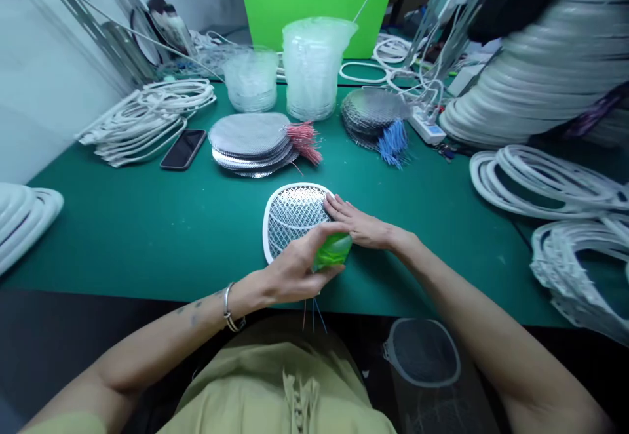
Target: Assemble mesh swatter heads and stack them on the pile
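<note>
A white rounded frame with a metal mesh [295, 214] lies on the green table in front of me. Its lower right part is hidden by my hands. My left hand [297, 267] is wrapped round a translucent green object [334, 250] above the frame's lower right side. My right hand [361, 224] lies flat with its fingertips on the frame's right edge. Thin red and blue wires [315, 313] hang over the table's front edge below my left hand.
Mesh sheets with red wires [253, 139] and others with blue wires [368, 116] are stacked behind. A phone [183, 149] lies left. Clear stacked pieces [317, 70] stand at the back; white frames [535, 181] are piled right.
</note>
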Demonstrator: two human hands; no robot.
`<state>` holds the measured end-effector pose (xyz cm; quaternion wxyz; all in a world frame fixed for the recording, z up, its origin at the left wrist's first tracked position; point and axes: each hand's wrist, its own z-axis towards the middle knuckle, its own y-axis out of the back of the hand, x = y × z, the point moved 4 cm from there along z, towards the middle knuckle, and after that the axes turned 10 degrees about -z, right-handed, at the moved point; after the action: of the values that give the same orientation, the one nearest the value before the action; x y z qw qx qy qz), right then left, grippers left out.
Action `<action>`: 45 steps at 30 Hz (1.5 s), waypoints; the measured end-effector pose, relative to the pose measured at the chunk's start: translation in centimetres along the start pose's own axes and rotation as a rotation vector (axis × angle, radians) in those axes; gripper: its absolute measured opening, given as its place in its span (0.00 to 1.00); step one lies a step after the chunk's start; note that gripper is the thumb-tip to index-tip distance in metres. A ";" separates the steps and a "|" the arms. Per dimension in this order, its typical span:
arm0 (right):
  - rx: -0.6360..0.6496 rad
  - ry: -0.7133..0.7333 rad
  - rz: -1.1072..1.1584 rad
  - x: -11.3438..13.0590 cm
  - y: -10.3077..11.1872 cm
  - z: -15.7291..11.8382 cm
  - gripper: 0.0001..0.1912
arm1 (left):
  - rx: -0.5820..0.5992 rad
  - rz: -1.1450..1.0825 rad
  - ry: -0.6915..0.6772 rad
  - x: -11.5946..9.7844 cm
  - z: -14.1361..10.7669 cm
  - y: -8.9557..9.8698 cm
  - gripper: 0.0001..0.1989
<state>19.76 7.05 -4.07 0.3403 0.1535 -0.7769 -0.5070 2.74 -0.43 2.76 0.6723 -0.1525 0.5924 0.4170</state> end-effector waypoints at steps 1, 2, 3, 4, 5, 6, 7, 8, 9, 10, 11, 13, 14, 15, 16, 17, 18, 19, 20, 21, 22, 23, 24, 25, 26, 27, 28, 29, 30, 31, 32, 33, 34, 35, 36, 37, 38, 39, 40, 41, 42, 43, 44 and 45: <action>-0.007 -0.003 -0.002 0.0 -0.1 0.0 0.38 | -0.022 -0.004 -0.012 0.0 -0.1 0.0 0.29; -0.014 -0.007 -0.004 -0.1 -0.2 0.0 0.38 | -0.019 -0.005 -0.022 -0.1 -0.2 -0.1 0.29; -0.019 -0.011 -0.006 -0.2 -0.2 0.1 0.37 | 0.005 -0.001 -0.019 -0.2 -0.4 -0.2 0.28; -0.022 -0.013 -0.007 -0.2 -0.3 0.1 0.37 | 0.034 0.005 -0.006 -0.2 -0.5 -0.3 0.27; -0.023 -0.014 -0.008 -0.3 -0.4 0.2 0.37 | 0.051 0.005 0.005 -0.4 -0.7 -0.3 0.26; -0.023 -0.015 -0.010 -0.4 -0.5 0.2 0.37 | 0.036 0.000 0.006 -0.5 -1.0 -0.2 0.26; -0.023 -0.018 -0.011 -0.4 -0.6 0.2 0.37 | -0.004 -0.007 -0.003 -0.7 -1.2 0.1 0.26; -0.024 -0.020 -0.013 -0.5 -0.6 0.3 0.37 | -0.038 -0.013 -0.027 -0.9 -1.5 0.3 0.27; -0.026 -0.023 -0.016 -0.5 -0.7 0.3 0.37 | -0.043 -0.012 -0.048 -1.1 -1.8 0.4 0.28; -0.029 -0.026 -0.018 -0.5 -0.7 0.3 0.37 | -0.020 -0.005 -0.048 -1.1 -2.1 0.4 0.28; -0.031 -0.027 -0.021 -0.6 -0.7 0.3 0.37 | 0.018 0.007 -0.030 -1.0 -2.3 0.3 0.28; -0.036 -0.026 -0.025 -0.6 -0.8 0.3 0.36 | 0.040 0.021 0.015 -0.6 -2.7 0.2 0.26; -0.038 -0.026 -0.026 -0.7 -0.8 0.4 0.36 | 0.008 0.021 0.023 -0.6 -2.7 0.3 0.27; -0.040 -0.027 -0.027 -0.7 -0.8 0.4 0.36 | -0.020 0.016 0.014 -0.6 -2.8 0.4 0.28; -0.040 -0.028 -0.029 -0.7 -0.8 0.4 0.36 | -0.026 0.011 -0.005 -0.7 -2.7 0.4 0.28; -0.040 -0.029 -0.031 -0.7 -0.8 0.4 0.36 | -0.006 0.009 -0.012 -0.7 -2.7 0.3 0.28; -0.038 -0.031 -0.033 -0.7 -0.8 0.4 0.36 | 0.036 0.011 -0.007 -0.8 -2.6 0.1 0.27; -0.035 -0.032 -0.035 -0.7 -0.8 0.4 0.36 | 0.075 0.017 0.001 -0.8 -2.5 -0.1 0.26; -0.032 -0.033 -0.037 -0.6 -0.8 0.3 0.37 | 0.083 0.023 -0.003 -0.9 -2.4 -0.3 0.26; -0.031 -0.036 -0.039 -0.6 -0.8 0.3 0.37 | 0.058 0.025 -0.020 -1.0 -2.4 -0.2 0.26; -0.031 -0.038 -0.042 -0.5 -0.8 0.2 0.36 | 0.027 0.023 -0.049 -1.1 -2.3 -0.2 0.27; -0.031 -0.038 -0.045 -0.5 -0.8 0.2 0.36 | 0.013 0.019 -0.083 -1.2 -2.4 -0.2 0.28; -0.031 -0.039 -0.048 -0.5 -0.8 0.2 0.36 | 0.020 0.014 -0.096 -1.2 -2.4 -0.2 0.28; -0.032 -0.038 -0.051 -0.4 -0.7 0.2 0.36 | 0.050 0.010 -0.076 -1.0 -2.3 -0.3 0.27; -0.033 -0.037 -0.054 -0.4 -0.7 0.3 0.36 | 0.080 0.004 -0.032 -0.7 -2.3 -0.3 0.27; -0.035 -0.037 -0.058 -0.4 -0.5 0.3 0.36 | 0.081 -0.008 0.018 -0.5 -2.2 -0.2 0.26; -0.040 -0.037 -0.062 -0.4 -0.4 0.3 0.35 | 0.040 -0.028 0.053 -0.3 -2.0 0.1 0.26; -0.048 -0.038 -0.068 -0.4 -0.2 0.3 0.35 | -0.029 -0.057 0.063 -0.3 -1.9 0.6 0.27; -0.056 -0.040 -0.075 -0.2 -0.1 0.1 0.35 | -0.098 -0.088 0.045 -0.5 -1.7 1.0 0.28; -0.083 -0.053 -0.085 0.0 0.1 -0.2 0.35 | -0.152 -0.111 0.005 -0.7 -1.5 1.4 0.28; -0.142 -0.082 -0.097 0.3 0.3 -0.7 0.36 | -0.181 -0.122 -0.035 -0.9 -1.3 1.7 0.29; -0.234 -0.128 -0.111 0.8 0.5 -1.5 0.36 | -0.187 -0.125 -0.062 -1.0 -1.1 1.9 0.28; -0.350 -0.183 -0.127 1.4 0.6 -2.5 0.36 | -0.193 -0.128 -0.067 -0.8 -0.9 2.1 0.28; -0.475 -0.234 -0.144 2.2 0.5 -3.7 0.34 | -0.215 -0.134 -0.054 -0.5 -0.6 2.4 0.27; -0.588 -0.265 -0.163 3.2 0.1 -5.0 0.31 | -0.256 -0.143 -0.029 -0.1 -0.2 2.8 0.27; -0.647 -0.255 -0.185 4.4 -0.5 -6.0 0.26 | -0.298 -0.149 -0.001 0.5 0.4 3.3 0.28; -0.657 -0.208 -0.207 5.5 -1.4 -6.8 0.22 | -0.320 -0.148 0.023 1.0 1.1 3.7 0.28; -0.652 -0.167 -0.224 6.6 -2.3 -7.4 0.19 | -0.313 -0.129 0.031 1.4 2.0 4.0 0.28; -0.639 -0.143 -0.237 7.4 -3.0 -7.8 0.18 | -0.275 -0.092 0.023 1.8 3.0 4.0 0.28; -0.628 -0.130 -0.245 8.0 -3.5 -8.0 0.17 | -0.222 -0.046 0.000 2.1 4.1 3.9 0.27; -0.625 -0.130 -0.252 8.4 -3.8 -8.0 0.17 | -0.168 0.001 -0.038 2.3 5.2 3.6 0.27; -0.626 -0.136 -0.260 8.6 -3.8 -7.9 0.17 | -0.120 0.046 -0.082 2.6 6.3 3.2 0.27; -0.631 -0.135 -0.270 8.7 -3.6 -7.8 0.17 | -0.084 0.088 -0.121 2.8 7.2 2.7 0.27; -0.634 -0.130 -0.281 8.8 -3.4 -7.6 0.16 | -0.045 0.126 -0.145 3.1 8.1 2.1 0.27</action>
<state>18.27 -4.77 -1.89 0.2478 0.1131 -0.5721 -0.7736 6.40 7.67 2.55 0.6821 -0.0997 0.5411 0.4816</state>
